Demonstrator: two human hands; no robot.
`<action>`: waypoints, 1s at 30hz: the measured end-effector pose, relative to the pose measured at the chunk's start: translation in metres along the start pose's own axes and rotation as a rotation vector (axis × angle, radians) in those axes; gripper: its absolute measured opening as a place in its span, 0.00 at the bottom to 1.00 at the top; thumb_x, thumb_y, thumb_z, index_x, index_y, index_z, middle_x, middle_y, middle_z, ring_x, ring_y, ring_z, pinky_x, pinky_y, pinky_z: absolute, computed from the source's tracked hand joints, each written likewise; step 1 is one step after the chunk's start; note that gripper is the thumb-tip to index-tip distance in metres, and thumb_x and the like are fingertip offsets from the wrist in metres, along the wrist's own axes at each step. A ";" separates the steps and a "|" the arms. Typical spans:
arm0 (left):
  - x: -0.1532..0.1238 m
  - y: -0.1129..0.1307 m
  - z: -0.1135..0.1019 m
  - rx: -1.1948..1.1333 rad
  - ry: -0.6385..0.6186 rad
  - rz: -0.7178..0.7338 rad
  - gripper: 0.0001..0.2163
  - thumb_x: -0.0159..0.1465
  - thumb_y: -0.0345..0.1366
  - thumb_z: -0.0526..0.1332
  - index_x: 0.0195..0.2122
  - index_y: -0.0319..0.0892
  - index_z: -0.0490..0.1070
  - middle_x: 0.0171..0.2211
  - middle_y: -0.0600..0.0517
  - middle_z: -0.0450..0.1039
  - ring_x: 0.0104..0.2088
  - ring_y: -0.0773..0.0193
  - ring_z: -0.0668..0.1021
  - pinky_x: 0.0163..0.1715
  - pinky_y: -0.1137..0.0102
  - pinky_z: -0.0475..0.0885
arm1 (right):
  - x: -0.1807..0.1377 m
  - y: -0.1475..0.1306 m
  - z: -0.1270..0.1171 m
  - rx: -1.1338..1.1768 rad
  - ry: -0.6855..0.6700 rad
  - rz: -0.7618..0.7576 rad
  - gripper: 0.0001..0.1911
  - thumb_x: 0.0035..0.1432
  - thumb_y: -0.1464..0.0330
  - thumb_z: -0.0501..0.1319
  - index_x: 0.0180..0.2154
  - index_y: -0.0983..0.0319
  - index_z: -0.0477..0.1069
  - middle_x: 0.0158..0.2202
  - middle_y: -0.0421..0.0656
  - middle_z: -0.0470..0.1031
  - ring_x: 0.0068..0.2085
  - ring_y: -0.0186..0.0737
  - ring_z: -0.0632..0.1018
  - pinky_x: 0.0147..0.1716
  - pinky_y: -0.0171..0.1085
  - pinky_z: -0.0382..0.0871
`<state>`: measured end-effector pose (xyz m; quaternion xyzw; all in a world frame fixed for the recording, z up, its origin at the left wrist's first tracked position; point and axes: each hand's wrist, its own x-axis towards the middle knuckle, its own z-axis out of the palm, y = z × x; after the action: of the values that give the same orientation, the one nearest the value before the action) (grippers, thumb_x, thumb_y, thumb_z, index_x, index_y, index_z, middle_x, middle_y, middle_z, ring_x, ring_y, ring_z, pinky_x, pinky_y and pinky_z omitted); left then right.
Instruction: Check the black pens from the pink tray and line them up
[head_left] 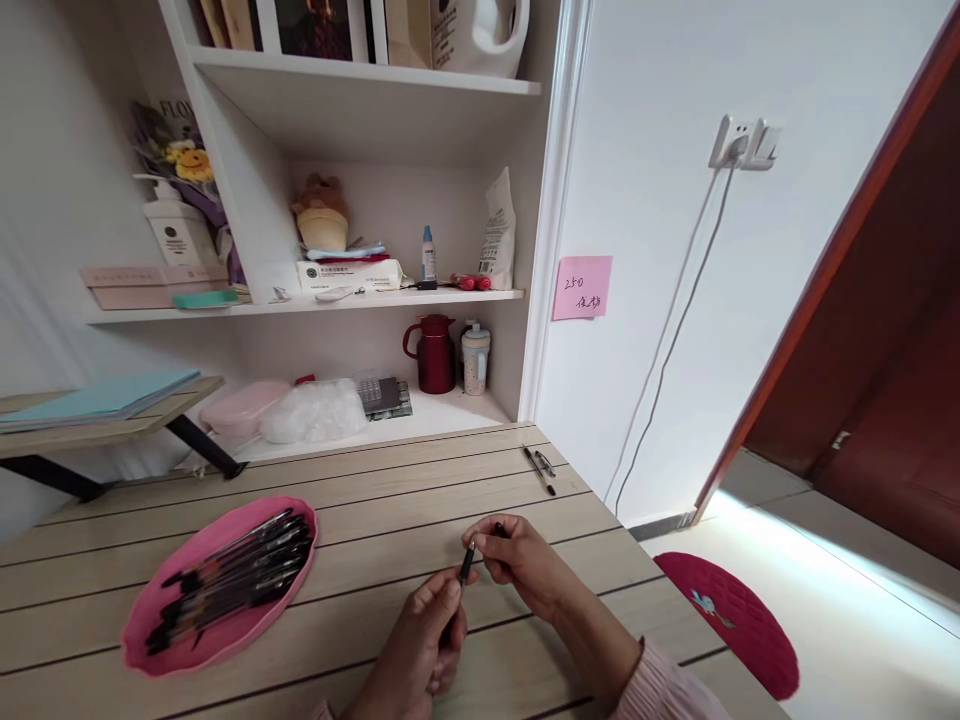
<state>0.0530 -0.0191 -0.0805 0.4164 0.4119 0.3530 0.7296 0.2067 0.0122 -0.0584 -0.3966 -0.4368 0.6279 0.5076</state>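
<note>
Left hand: ours, fingers closed round a black pen (466,567), the grip low on its barrel; left hand (429,622) sits nearer our body.
Pen axis: slants up and away from us, leaning a little right; pale tip uppermost, lower end partly hidden in the palm.
Right hand: right hand (519,562) lies ahead and to the right; thumb and forefinger pinched narrow, a small dark piece (500,530) showing between the fingers, mostly covered.
Tip to right fingers: very close, tip just below and beside the right fingertips; touching or apart, we cannot tell. We judge this line-up to be the relation that counts, with the right hand nearer the tip.
Pink tray: well to the left, pink tray (225,526) holding a heap of pens (240,578), mostly slantwise.
Far right of tabletop: loose pen (539,471) and a small clip-like part (546,462) beside it, beyond the right hand.
</note>
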 end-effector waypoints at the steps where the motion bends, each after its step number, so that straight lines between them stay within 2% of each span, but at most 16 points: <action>1: 0.000 0.000 0.000 -0.002 -0.007 -0.002 0.18 0.56 0.51 0.55 0.41 0.43 0.63 0.16 0.62 0.58 0.10 0.79 0.48 0.11 0.78 0.39 | 0.000 0.000 0.000 0.026 -0.026 0.006 0.17 0.40 0.60 0.67 0.30 0.64 0.70 0.21 0.36 0.67 0.16 0.22 0.59 0.15 0.29 0.44; 3: 0.000 0.000 0.000 0.002 -0.004 -0.004 0.18 0.56 0.50 0.55 0.41 0.43 0.63 0.16 0.62 0.58 0.10 0.79 0.48 0.11 0.78 0.39 | 0.000 0.001 0.000 0.040 -0.019 0.015 0.17 0.40 0.59 0.67 0.29 0.63 0.69 0.20 0.35 0.67 0.15 0.22 0.59 0.15 0.29 0.43; 7: 0.000 0.000 0.000 -0.016 -0.008 -0.014 0.18 0.56 0.50 0.56 0.41 0.43 0.63 0.16 0.63 0.57 0.10 0.79 0.48 0.11 0.78 0.39 | 0.001 0.004 0.002 0.017 0.028 -0.011 0.15 0.38 0.61 0.68 0.24 0.65 0.69 0.14 0.32 0.60 0.14 0.22 0.56 0.15 0.30 0.41; 11: -0.001 0.000 0.000 -0.056 -0.048 -0.046 0.17 0.57 0.48 0.56 0.42 0.43 0.63 0.15 0.63 0.56 0.10 0.79 0.47 0.11 0.78 0.38 | 0.000 0.001 0.001 0.149 -0.034 -0.056 0.14 0.42 0.62 0.66 0.28 0.65 0.71 0.21 0.36 0.68 0.16 0.22 0.56 0.15 0.30 0.42; 14: -0.002 0.002 0.000 -0.067 -0.054 -0.059 0.17 0.57 0.47 0.56 0.42 0.43 0.63 0.15 0.63 0.57 0.10 0.79 0.48 0.11 0.78 0.38 | 0.003 -0.004 -0.004 0.290 0.053 -0.114 0.12 0.43 0.63 0.65 0.28 0.63 0.68 0.28 0.38 0.71 0.17 0.22 0.57 0.16 0.29 0.43; 16: -0.002 0.002 -0.001 -0.079 -0.049 -0.045 0.16 0.57 0.47 0.56 0.42 0.42 0.63 0.15 0.62 0.57 0.10 0.79 0.48 0.11 0.78 0.38 | 0.005 -0.007 -0.008 0.308 0.130 -0.126 0.11 0.42 0.64 0.65 0.27 0.62 0.66 0.27 0.38 0.71 0.17 0.22 0.57 0.16 0.29 0.44; 20: -0.001 0.002 0.000 -0.094 -0.028 0.010 0.15 0.57 0.45 0.56 0.41 0.42 0.64 0.17 0.61 0.59 0.10 0.79 0.50 0.11 0.78 0.40 | 0.003 -0.006 -0.009 0.100 0.142 -0.033 0.11 0.40 0.67 0.65 0.24 0.63 0.64 0.19 0.33 0.65 0.15 0.22 0.56 0.14 0.29 0.42; 24: 0.002 0.000 0.001 -0.133 0.014 0.116 0.11 0.59 0.43 0.55 0.38 0.42 0.65 0.18 0.59 0.62 0.11 0.79 0.53 0.11 0.78 0.45 | -0.004 0.003 0.006 -0.120 0.101 0.083 0.12 0.39 0.64 0.65 0.24 0.64 0.66 0.16 0.33 0.63 0.15 0.23 0.58 0.14 0.28 0.46; 27: 0.003 -0.001 -0.001 -0.175 0.014 0.173 0.09 0.58 0.41 0.56 0.36 0.41 0.65 0.20 0.58 0.63 0.13 0.78 0.59 0.13 0.78 0.50 | -0.005 0.009 0.015 -0.216 0.089 0.070 0.12 0.39 0.62 0.65 0.22 0.64 0.66 0.16 0.33 0.63 0.15 0.23 0.58 0.14 0.28 0.47; 30: 0.005 -0.003 -0.004 -0.255 0.032 0.160 0.09 0.57 0.39 0.58 0.38 0.42 0.65 0.23 0.56 0.65 0.17 0.76 0.65 0.16 0.78 0.57 | 0.003 0.008 0.007 -0.364 0.123 0.009 0.10 0.42 0.64 0.63 0.24 0.64 0.69 0.17 0.34 0.64 0.16 0.24 0.61 0.15 0.28 0.52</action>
<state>0.0520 -0.0145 -0.0859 0.3460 0.3409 0.4660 0.7396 0.1973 0.0136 -0.0644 -0.5216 -0.5096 0.5151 0.4506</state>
